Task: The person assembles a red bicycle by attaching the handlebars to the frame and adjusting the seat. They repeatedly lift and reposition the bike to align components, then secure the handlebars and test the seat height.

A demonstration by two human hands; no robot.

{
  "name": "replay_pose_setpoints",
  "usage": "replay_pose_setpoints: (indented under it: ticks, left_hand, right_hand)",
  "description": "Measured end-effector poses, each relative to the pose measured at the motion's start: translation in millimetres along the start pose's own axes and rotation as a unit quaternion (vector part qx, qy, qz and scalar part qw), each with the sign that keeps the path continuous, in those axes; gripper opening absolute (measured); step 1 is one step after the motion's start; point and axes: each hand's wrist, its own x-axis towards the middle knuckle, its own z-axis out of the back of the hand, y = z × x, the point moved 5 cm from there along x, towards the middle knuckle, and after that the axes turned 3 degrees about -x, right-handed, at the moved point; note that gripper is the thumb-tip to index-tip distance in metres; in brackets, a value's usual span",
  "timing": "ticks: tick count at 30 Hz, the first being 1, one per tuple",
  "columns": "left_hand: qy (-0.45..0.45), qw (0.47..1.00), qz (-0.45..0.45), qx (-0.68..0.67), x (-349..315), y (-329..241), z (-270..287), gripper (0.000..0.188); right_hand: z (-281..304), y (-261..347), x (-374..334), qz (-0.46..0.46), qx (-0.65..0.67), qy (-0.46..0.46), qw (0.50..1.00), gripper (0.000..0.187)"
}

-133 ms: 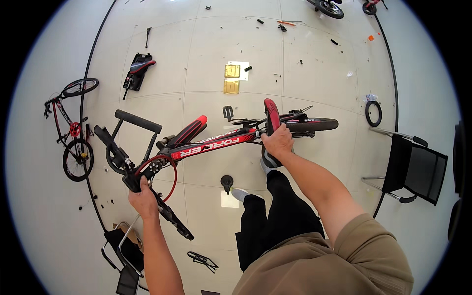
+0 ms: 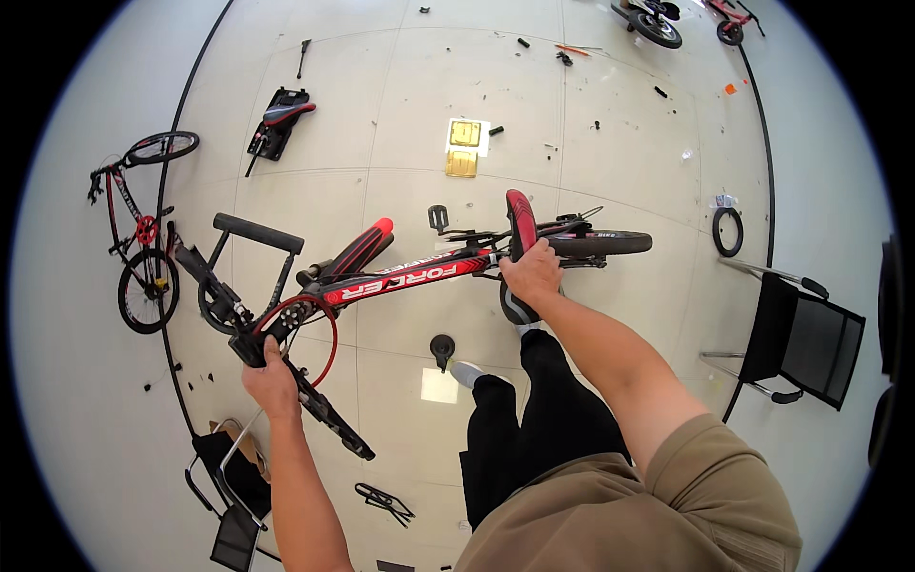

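A red and black bicycle (image 2: 415, 275) stretches across the middle, its front end on the left and its rear wheel (image 2: 610, 243) on the right. My left hand (image 2: 272, 384) is closed round the black handlebar (image 2: 329, 419), close to its middle. A red cable (image 2: 335, 343) loops beside that hand. With my right hand (image 2: 532, 274) I grip the red and black saddle (image 2: 520, 221); my palm hides part of it. Beyond the frame juts a black pedal (image 2: 437, 218).
A second bicycle (image 2: 143, 229) leans at the left wall. Chairs stand at right (image 2: 801, 329) and lower left (image 2: 233, 477). On the floor lie a loose saddle on a black case (image 2: 278, 119), gold boxes (image 2: 462, 164), a round black part (image 2: 441, 349) and a black wire rack (image 2: 384, 502).
The bicycle and both my hands sit slightly farther left in the picture. Most far floor things have shifted a little right as the view turned. Both grips are unchanged.
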Motion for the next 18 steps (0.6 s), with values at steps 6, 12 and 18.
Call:
replay_pose_setpoints:
  ticks: [6, 12, 18]
  left_hand:
    - [-0.050, 0.998, 0.039, -0.005, 9, 45, 38, 0.032]
    - [-0.090, 0.993, 0.075, -0.009, 41, 110, 88, 0.038]
    - [-0.130, 0.983, 0.130, -0.007, 27, 191, 168, 0.043]
  right_hand:
    - [-22, 41, -21, 0.031, -0.015, 0.017, 0.999, 0.079]
    - [-53, 96, -70, 0.058, -0.043, 0.003, 0.997, 0.075]
    - [-106, 142, -135, 0.117, -0.047, 0.010, 0.992, 0.074]
